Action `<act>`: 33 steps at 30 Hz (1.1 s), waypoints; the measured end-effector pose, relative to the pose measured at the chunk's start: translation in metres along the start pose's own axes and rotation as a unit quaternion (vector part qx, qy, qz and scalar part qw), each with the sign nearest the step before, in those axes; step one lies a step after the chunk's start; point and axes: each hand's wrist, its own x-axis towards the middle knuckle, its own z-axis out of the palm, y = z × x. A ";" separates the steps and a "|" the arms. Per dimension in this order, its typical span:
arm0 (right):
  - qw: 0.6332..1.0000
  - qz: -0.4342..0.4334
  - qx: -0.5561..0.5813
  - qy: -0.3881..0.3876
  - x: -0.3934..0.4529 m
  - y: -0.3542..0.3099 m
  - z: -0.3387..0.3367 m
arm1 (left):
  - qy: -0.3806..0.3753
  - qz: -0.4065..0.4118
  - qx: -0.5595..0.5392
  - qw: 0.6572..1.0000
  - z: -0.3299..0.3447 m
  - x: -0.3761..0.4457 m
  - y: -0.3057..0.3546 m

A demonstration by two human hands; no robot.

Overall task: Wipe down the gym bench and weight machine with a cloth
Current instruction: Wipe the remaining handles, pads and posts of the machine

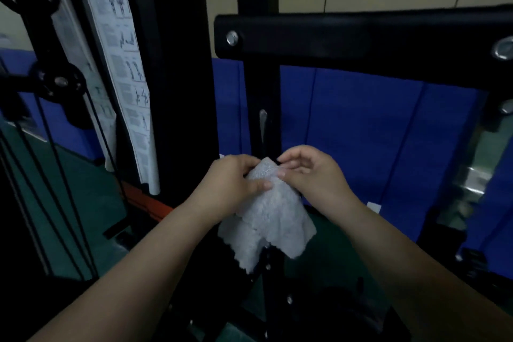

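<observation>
A pale grey cloth [273, 216] hangs folded in front of me, its scalloped lower edges loose. My left hand [230, 183] grips its upper part, thumb pressed across the fabric. My right hand [311, 172] pinches the cloth's top corner with its fingertips. Both hands are held in mid-air before the black weight machine frame, close to its upright post [261, 91]. A black crossbar [361, 36] with bolts runs above the hands. The bench is not clearly in view.
Black cables and pulleys [58, 80] hang at the left beside a white exercise chart [125, 64]. Blue wall padding [361, 133] lines the back. A chrome part [472, 183] stands at the right. Dark machine base with bolts lies below, on green floor.
</observation>
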 end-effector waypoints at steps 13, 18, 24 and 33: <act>0.959 0.102 0.224 -0.138 0.082 0.015 0.032 | 0.140 -0.169 -0.262 0.940 -0.009 0.075 0.014; 0.950 0.087 0.276 -0.117 0.098 0.024 0.024 | 0.219 -0.167 -0.314 0.908 0.013 0.083 0.002; 0.978 0.037 0.184 -0.089 0.118 0.034 0.025 | 0.166 -0.216 -0.467 0.841 0.038 0.085 -0.002; 0.999 0.000 0.018 -0.031 0.189 0.063 -0.016 | 0.482 -0.019 -0.162 0.861 0.038 0.174 -0.016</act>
